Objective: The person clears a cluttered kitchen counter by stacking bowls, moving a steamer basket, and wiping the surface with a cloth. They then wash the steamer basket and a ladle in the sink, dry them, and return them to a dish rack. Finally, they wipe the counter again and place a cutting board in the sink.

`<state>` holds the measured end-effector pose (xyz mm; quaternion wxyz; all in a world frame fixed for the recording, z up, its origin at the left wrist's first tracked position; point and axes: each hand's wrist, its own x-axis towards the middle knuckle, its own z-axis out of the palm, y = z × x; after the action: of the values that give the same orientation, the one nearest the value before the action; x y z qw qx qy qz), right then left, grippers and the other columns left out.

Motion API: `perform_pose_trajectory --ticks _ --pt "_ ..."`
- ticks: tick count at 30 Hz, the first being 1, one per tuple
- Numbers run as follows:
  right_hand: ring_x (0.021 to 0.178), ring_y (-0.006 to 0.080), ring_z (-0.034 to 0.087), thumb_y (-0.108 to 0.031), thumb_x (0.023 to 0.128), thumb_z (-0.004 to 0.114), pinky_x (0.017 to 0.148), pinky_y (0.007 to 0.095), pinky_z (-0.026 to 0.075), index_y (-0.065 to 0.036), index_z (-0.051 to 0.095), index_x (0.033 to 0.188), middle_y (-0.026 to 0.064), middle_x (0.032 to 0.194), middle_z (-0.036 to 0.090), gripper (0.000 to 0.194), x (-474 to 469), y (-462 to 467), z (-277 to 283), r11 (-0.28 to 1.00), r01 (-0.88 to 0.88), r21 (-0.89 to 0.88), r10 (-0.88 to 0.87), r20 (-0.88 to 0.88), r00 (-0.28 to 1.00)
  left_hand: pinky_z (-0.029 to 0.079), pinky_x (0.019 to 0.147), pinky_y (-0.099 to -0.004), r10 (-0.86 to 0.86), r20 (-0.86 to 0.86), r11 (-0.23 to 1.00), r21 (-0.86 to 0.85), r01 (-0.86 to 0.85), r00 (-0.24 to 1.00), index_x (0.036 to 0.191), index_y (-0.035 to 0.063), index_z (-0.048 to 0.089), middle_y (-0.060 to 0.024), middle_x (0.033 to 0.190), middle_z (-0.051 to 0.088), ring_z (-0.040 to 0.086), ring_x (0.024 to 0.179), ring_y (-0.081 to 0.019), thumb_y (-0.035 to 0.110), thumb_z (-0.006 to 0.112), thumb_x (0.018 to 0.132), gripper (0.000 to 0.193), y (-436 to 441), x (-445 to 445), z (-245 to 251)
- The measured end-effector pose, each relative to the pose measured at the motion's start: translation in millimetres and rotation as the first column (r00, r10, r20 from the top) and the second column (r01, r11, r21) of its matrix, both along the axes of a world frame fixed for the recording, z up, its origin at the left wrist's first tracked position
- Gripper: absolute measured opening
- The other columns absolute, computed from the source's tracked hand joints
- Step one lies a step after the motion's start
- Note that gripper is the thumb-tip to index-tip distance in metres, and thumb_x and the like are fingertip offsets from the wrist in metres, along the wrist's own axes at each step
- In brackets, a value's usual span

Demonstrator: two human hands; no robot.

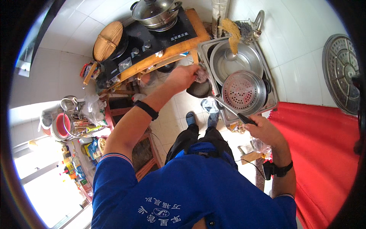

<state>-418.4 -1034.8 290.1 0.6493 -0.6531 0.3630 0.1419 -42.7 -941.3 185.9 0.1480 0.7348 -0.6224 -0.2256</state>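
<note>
My left hand point(186, 76) holds a crumpled scrubbing pad point(202, 75) against the upper rim of a metal ladle's bowl point(199, 89). The pad's exact material is blurred. My right hand point(264, 130) grips the black end of the ladle's long handle point(228, 107), so the ladle slants across the sink's near left edge. Close beside the ladle, a perforated steamer pot point(244, 91) sits in the steel sink point(273, 97). Behind it stands a wide steel basin point(217, 64) with what looks like water and a small round metal item point(231, 55) inside.
A tan loofah point(233, 35) hangs by the faucet point(259, 23). Ahead left, the black cooktop point(160, 43) bears a lidded pot point(154, 14) and a wooden-lidded wok point(108, 41). Shelves point(145, 154) stand left, a red curtain point(320, 148) right. A perforated steel disc point(343, 73) hangs on the wall.
</note>
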Motion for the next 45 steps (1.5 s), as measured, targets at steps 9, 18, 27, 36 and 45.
perform_pose_trajectory --ticks 9,18,27,36,45 --pt "0.057 0.0048 0.039 -0.020 0.098 0.059 0.049 0.0244 0.032 -0.005 0.056 0.095 -0.0055 0.067 0.045 0.016 1 1 -27 0.985 0.075 0.158 -0.088 0.080 0.993 0.049 0.101 -0.0425 0.069 -0.939 0.820 0.246 -0.518 -0.337 0.132 0.0059 0.055 -0.0087 0.124 0.065 0.063 0.114 -0.0217 0.026 0.049 0.103 0.036 70 -1 -30" --pt "0.048 0.0048 0.035 -0.020 0.102 0.056 0.045 0.0234 0.029 -0.002 0.054 0.101 -0.0049 0.060 0.040 0.018 64 40 -47 0.958 -0.046 0.283 0.011 0.122 0.992 0.053 0.099 -0.0386 -0.047 -0.876 0.481 0.401 -0.780 -0.480 0.124 0.0090 0.059 -0.0054 0.120 0.067 0.066 0.108 -0.0193 0.023 0.045 0.108 0.026 137 -19 -37" --pt "0.050 0.0039 0.035 -0.020 0.105 0.053 0.045 0.0229 0.029 -0.007 0.051 0.098 -0.0049 0.062 0.040 0.015 178 148 -71 0.907 -0.065 0.415 -0.013 0.182 0.983 0.058 0.090 -0.0372 -0.134 -0.727 0.565 0.502 -0.654 -0.674 0.123 0.0070 0.058 -0.0125 0.112 0.070 0.069 0.099 -0.0224 0.029 0.036 0.108 0.035 222 10 -53" --pt "0.054 0.0078 0.045 -0.024 0.105 0.052 0.050 0.0243 0.038 -0.009 0.049 0.101 -0.0009 0.066 0.052 0.015 327 332 -91 0.950 -0.277 0.141 0.239 0.235 0.942 0.051 0.086 -0.0288 -0.139 -0.877 0.512 0.334 -0.791 -0.460 0.125 0.0113 0.058 -0.0002 0.113 0.067 0.063 0.100 -0.0112 0.029 0.058 0.103 0.028 362 92 -14" --pt "0.065 0.0072 0.052 -0.025 0.104 0.056 0.059 0.0219 0.044 -0.003 0.060 0.107 0.0003 0.075 0.058 0.022 478 366 -21 0.925 -0.312 -0.218 0.376 0.402 0.835 0.052 0.087 -0.0391 0.346 -0.898 0.396 -0.124 -0.910 0.273 0.122 0.0007 0.052 -0.0146 0.108 0.067 0.065 0.097 -0.0275 0.009 0.055 0.095 0.028 490 150 27"
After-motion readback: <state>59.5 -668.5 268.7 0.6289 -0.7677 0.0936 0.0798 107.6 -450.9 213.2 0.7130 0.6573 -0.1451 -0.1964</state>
